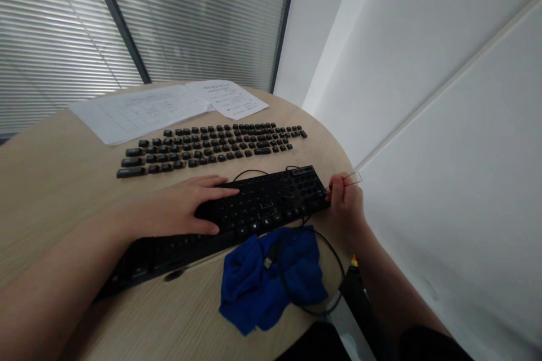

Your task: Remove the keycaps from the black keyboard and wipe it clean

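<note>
The keyboard [288,192] lies slantwise on the tabletop [42,180], near the wall [444,96]. The left grip [178,206], fingers apart, covers some of it; the right grip [348,203] is clamped on a wire tool [360,176] at its right end. Rows of keycaps [262,151], then papers [148,113], lie beyond; a cloth [241,276] with a cable [341,262] lies nearer. Paper print and key legends are too small to read.
</note>
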### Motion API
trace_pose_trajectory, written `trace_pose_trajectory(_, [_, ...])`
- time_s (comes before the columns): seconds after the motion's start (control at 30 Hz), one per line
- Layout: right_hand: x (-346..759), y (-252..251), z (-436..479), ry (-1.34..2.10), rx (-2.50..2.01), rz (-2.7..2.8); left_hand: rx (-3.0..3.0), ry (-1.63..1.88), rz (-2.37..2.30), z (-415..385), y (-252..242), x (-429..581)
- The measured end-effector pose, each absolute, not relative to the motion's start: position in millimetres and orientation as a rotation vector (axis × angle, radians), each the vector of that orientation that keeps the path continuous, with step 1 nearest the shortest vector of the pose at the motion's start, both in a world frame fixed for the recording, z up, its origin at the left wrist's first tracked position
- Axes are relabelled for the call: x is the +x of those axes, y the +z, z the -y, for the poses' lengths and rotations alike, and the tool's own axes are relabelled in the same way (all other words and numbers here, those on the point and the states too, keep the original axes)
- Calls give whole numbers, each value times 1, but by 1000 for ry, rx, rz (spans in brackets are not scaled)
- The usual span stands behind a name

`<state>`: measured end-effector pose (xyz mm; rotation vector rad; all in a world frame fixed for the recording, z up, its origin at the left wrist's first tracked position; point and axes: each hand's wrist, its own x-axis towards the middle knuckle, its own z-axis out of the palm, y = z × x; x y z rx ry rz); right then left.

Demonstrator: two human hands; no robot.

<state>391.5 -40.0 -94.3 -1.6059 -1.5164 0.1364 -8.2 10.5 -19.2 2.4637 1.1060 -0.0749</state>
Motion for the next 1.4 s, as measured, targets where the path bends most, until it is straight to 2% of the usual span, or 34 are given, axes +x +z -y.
trace_pose_trajectory(0.3, [384,-90,36,363,-1463,1196,2478,-75,-1090,-12,-23,-10])
trace_pose_trajectory(1.4, [384,-91,35,342,-1484,1160,2473,-25,-1122,-9,-25,-4])
